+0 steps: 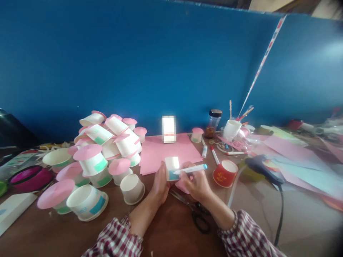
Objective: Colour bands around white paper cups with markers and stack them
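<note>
2 hands on 1 paper cup, marker laid across its side.
Nearest: scissors (197, 212) flat on the brown table (166, 232), just under the right wrist, untouched. Left hand (160, 182) curled round the left side of the paper cup (172, 167), fingers half closed, firm hold. Cup sits mid-table between both hands, at the near edge of the pink sheet (158, 153). Right hand (197, 184) pinched shut on a white marker (190, 169), pen grip. Marker's long axis is near-horizontal, blue end out right, tip end pointing left at the cup's teal band, so the cup lies directly left of the right hand. Can't tell if the tip touches. Red cup (225, 173) just right of the hands, glue gun (261, 165) beyond. Left: heap of pink-lidded cups (107, 142). Far: jar (213, 123), blue wall (134, 64).
</note>
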`<state>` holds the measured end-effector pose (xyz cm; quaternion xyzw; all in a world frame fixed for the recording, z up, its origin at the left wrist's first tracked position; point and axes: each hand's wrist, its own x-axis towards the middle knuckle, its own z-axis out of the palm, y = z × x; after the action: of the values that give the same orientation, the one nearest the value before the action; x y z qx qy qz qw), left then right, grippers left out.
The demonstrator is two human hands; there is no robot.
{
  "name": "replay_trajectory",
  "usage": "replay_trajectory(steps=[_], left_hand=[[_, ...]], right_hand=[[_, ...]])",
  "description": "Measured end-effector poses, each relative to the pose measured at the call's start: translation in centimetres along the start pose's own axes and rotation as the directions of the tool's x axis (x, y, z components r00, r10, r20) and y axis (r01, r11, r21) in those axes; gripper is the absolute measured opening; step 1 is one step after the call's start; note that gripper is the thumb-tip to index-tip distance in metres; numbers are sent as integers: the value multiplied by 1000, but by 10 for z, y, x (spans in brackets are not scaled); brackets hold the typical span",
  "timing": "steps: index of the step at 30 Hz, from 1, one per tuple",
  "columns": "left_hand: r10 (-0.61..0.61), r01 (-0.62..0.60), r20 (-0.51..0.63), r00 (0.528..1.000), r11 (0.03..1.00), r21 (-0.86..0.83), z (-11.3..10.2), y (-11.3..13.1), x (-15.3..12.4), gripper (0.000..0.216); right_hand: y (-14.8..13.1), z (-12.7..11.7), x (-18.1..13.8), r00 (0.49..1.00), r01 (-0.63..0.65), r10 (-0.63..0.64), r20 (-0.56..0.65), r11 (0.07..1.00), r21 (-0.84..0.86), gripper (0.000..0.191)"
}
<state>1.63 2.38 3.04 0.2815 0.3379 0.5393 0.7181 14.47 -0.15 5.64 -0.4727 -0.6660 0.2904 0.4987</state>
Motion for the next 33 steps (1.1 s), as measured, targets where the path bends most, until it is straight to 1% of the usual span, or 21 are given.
replay_trajectory(steps=[2,6,10,14,19,25,28,33], left_hand=[[-2,2,0,1000,1000,-1,0,0,0,51],[1,-1,18,1000,1000,-6,-2,-1,1,51],[4,-4,27,1000,1000,18,-3,-2,1,52],[-5,5,29,1000,1000,7,-3,-2,1,53],[-3,3,27,1000,1000,-5,-3,-2,1,55],[-4,4,4,1000,1000,-7,-4,-3,2,53],[7,-7,10,1000,1000,-17,-4,-3,2,51],[-16,16,-4,1000,999,-42,-4,-4,3,50]], right_hand=[[-1,0,1,1000,-15,14,-25,1000,-4,6],[-2,0,1,1000,4,-4,19,1000,-7,6],[-2,1,0,1000,-5,5,7,1000,-16,9],[-2,1,0,1000,4,-3,18,999,-39,7],[-2,2,0,1000,-13,13,7,1000,5,9],[-3,2,1,997,-64,65,-46,998,28,8],[-3,3,1,997,-65,67,-44,997,47,9],[-3,5,1,997,-67,69,-29,996,54,10]])
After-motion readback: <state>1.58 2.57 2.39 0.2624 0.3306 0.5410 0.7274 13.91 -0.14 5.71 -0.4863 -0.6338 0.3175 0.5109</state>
